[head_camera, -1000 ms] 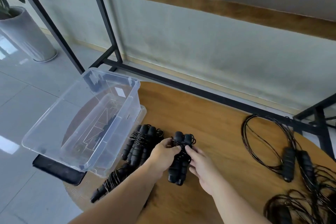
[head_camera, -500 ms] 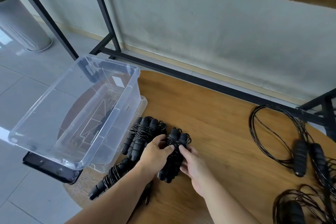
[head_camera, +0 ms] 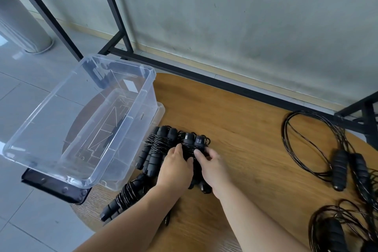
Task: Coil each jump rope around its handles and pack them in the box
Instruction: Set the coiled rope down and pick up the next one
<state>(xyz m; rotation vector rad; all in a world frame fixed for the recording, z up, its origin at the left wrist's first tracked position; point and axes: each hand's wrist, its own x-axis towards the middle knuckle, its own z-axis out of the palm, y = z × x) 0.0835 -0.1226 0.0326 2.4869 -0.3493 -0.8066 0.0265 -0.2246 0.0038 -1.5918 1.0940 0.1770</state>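
Note:
A black jump rope coiled round its two handles (head_camera: 193, 142) lies on the round wooden table (head_camera: 235, 129). My left hand (head_camera: 176, 168) and my right hand (head_camera: 212, 166) both hold it from either side, fingers curled on the wound cord. Just to its left lies another coiled rope bundle (head_camera: 158, 147), and a third coiled bundle (head_camera: 124, 195) rests near the table's front left edge. A clear plastic box (head_camera: 81, 120) stands at the table's left, overhanging the edge, with no ropes inside.
Loose uncoiled ropes with black handles (head_camera: 340, 170) sprawl over the right side of the table, more of them in a tangle (head_camera: 337, 229) at the lower right. A black metal frame (head_camera: 204, 76) runs behind the table. A grey planter (head_camera: 22, 24) stands on the tiled floor, far left.
Both hands have slid the held bundle leftward until it lies against the neighbouring coiled bundle. The view has tipped downward and shifted.

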